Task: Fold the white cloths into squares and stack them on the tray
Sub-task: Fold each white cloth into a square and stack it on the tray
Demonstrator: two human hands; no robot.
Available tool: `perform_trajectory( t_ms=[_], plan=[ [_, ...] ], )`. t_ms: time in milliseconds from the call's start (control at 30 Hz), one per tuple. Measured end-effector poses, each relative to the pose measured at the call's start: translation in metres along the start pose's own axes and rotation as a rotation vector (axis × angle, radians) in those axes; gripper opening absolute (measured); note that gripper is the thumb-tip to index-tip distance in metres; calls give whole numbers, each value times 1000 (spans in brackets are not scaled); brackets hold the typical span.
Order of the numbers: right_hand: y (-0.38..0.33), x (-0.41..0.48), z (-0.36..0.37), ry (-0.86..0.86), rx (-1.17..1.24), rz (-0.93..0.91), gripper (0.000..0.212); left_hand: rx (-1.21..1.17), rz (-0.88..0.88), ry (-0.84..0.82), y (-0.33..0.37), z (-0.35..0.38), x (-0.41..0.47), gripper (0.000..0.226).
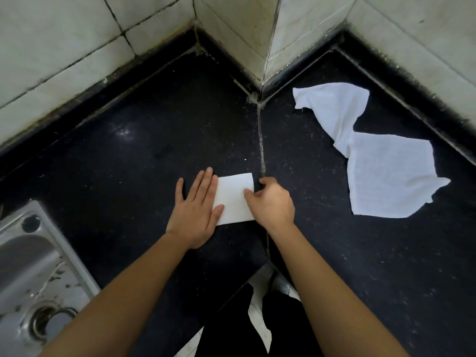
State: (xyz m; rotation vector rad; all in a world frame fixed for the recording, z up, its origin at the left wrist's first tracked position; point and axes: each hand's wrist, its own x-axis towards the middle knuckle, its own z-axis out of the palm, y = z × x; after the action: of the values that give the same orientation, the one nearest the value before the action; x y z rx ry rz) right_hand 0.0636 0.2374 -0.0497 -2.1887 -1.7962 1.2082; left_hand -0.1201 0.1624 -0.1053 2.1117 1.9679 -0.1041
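A small folded white cloth [233,199] lies flat on the black countertop [144,140] in front of me. My left hand [197,211] lies flat with straight fingers along the cloth's left edge, thumb on the cloth. My right hand [271,202] has curled fingers at the cloth's right edge, pinching it there. Two unfolded white cloths lie to the right: a crumpled cloth [334,109] near the wall corner and a flatter cloth [389,181] nearer me, overlapping the first. No tray is in view.
A steel sink [31,274] with a drain sits at the lower left. White tiled walls [64,47] enclose the counter on the far side and jut out as a corner [265,47]. The counter's front edge and my dark trousers [257,331] are at the bottom.
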Motion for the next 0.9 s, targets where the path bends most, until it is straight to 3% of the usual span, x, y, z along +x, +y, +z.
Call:
perform_trajectory(
  t_ms=[133, 300, 500, 567, 633, 700, 767, 833, 900],
  plan=[
    [-9, 8, -13, -144, 24, 149, 18, 4, 8, 0, -1, 0, 1, 69],
    [-8, 10, -9, -186, 221, 162, 18, -43, 9, 13, -2, -3, -1, 75],
    [-1, -12, -23, -277, 729, 160, 24, -202, -39, 126, -2, -6, -8, 83],
    [3, -21, -35, -269, 761, 158, 23, -421, -148, 200, 6, -16, -13, 83],
    [1, -29, -49, -249, 765, 142, 22, -814, -404, 268, 23, -37, -12, 76],
    [-7, -39, -65, -260, 775, 96, 26, -1349, -725, 211, 36, -72, -9, 79],
    [-19, -53, -84, -331, 805, 9, 31, -1858, -926, 64, 39, -101, -12, 89],
    [-28, -70, -104, -428, 868, -81, 30, -2087, -895, -123, 42, -127, -24, 97],
    [-30, -88, -118, -488, 919, -128, 28, -2056, -736, -218, 50, -145, -41, 93]
  ],
)
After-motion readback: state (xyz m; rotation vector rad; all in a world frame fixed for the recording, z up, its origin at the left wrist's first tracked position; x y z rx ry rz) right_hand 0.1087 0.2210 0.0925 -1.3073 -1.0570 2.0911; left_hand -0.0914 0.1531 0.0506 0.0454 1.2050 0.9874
